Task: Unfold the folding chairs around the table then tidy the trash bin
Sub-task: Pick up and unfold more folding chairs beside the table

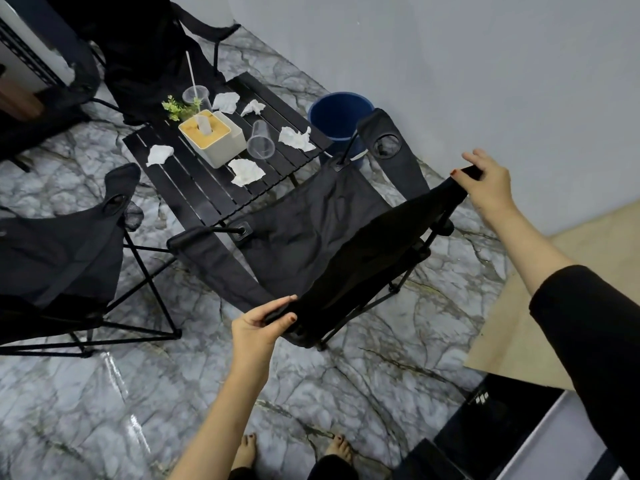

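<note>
Folding chair (311, 220) stands unfolded by table (194, 188), backrest's top corners pinched in L grip (258, 327) & R grip (488, 185).

No text can be read; the small white marks (481, 398) on the black box (498, 424) are illegible.

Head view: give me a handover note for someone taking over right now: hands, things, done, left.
Hands: left hand and right hand each grip a top corner of the near chair backrest.
Done: near chair stands spread open at the table; left chair and far chair look unfolded.
Left: crumpled tissues and plastic cups lie on the table; blue bin stands beside it.
</note>
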